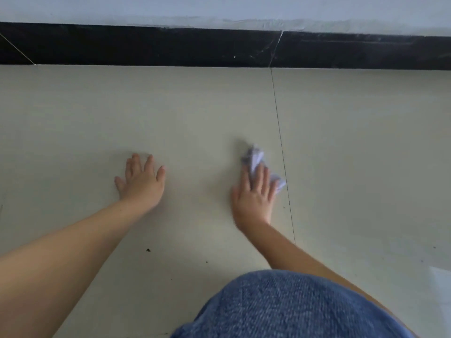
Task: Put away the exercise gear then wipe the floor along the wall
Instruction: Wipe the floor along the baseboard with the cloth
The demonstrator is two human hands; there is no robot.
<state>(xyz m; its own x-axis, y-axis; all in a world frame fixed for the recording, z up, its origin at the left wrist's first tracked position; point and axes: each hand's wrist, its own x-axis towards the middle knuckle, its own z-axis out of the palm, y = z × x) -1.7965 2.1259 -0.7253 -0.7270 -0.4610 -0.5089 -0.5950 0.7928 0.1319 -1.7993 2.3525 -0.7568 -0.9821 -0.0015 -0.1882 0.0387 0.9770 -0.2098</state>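
Denim knee [288, 306] nearest; left hand [142, 182] flat on floor [195, 106], right hand [255, 195] presses cloth [255, 158] flat.

The left hand [142, 182] lay flat on the floor [353, 154], well left of the right hand [255, 196], which pressed a crumpled cloth [255, 158] down just left of a tile seam [280, 142] — the baseboard [146, 46] ran behind both, a knee [288, 306] nearest the camera.

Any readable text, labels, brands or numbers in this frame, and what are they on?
None. No writing shows on the tissue under the right hand, the floor, the black skirting, the wall or the denim.
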